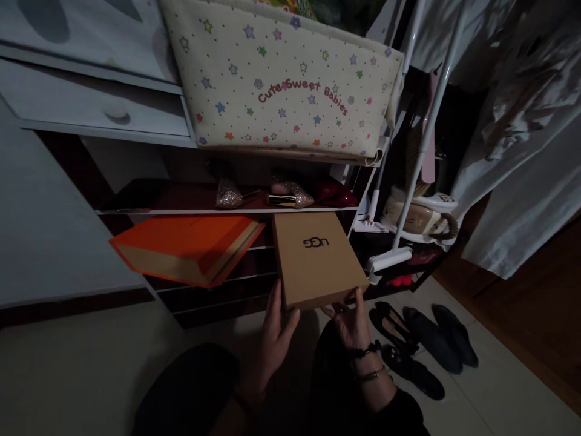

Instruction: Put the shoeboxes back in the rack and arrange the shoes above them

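The left hand [271,345] and right hand [353,327] hold a brown UGG box [320,269] by its near corners, its lettering upside down. An orange box [166,239] juts out to its left. Above, glittery shoes [229,194] sit on a shelf [181,197] beneath a star-patterned fabric bin [290,66]. Dark shoes [433,339] stand on the tiled floor [494,378] at right; a white roller [389,259] with a long handle leans nearby.

Box [318,269], near: "UGG" on top, dark print, upside down from here. Bin [290,130], farther back: "Cute Sweet Babies" arched across front, red.
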### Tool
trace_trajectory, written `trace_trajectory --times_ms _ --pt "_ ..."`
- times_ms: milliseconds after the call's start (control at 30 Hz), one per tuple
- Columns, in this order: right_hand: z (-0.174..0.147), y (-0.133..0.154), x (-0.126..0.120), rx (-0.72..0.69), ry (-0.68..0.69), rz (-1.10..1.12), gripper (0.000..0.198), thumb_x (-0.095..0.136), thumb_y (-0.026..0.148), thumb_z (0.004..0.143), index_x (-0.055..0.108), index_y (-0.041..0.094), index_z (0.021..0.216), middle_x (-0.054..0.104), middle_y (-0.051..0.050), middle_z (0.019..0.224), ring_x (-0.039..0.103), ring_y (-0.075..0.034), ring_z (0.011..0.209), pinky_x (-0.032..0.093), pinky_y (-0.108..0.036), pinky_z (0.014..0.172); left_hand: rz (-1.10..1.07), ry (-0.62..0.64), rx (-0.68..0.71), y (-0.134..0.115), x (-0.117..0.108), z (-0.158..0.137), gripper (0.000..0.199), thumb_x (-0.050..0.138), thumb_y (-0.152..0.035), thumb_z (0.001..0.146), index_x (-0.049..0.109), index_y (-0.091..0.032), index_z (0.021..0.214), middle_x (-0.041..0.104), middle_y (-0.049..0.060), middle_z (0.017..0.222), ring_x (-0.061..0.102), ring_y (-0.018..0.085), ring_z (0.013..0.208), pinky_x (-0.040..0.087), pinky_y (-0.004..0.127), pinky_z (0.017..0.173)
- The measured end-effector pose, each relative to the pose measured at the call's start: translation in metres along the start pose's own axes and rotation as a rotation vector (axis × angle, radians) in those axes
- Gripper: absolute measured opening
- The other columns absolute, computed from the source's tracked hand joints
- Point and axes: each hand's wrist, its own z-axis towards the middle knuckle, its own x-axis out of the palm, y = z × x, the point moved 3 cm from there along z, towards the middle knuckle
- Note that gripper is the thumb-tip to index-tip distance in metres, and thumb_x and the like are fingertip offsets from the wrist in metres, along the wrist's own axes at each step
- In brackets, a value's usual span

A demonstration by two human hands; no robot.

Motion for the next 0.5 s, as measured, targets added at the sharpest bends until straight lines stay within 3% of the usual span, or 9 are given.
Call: trace_trajectory --times_ms 267,400,500 --pt "0.027 0.013 0.006 -0.075 -0.027 -0.125 0.066 0.092 0.059 0.070 0.054 0.033 0.117 0.062 0.006 0.103 0.061 -0.013 0.086 0.061 -0.037 0.083 -0.026 -0.053 -0.012 0.000 -0.003 0.036 0.079 0.054 -0.061 0.101 0.031 -0.027 0.168 0.029 0.004 0.175 0.021 0.027 0.163 0.023 0.038 0.133" --pt "0.047 0.019 0.007 -0.137 -0.019 -0.237 0.070 0.085 0.063 0.075 0.056 0.034 0.132 0.063 0.001 0.113 0.061 -0.015 0.090 0.060 -0.033 0.081 -0.047 -0.044 -0.022 -0.002 0.000 0.055 0.083 0.057 -0.062 0.100 0.030 -0.026 0.169 0.027 0.004 0.176 0.019 0.028 0.163 0.022 0.039 0.133" --pt "0.063 0.021 0.007 -0.146 -0.002 -0.335 0.079 0.078 0.068 0.080 0.050 0.033 0.146 0.063 -0.004 0.129 0.065 -0.021 0.105 0.061 -0.034 0.081 -0.070 -0.032 -0.043 -0.001 0.002 0.070 0.087 0.059 -0.062 0.098 0.028 -0.024 0.169 0.026 0.005 0.176 0.019 0.028 0.163 0.024 0.038 0.132"
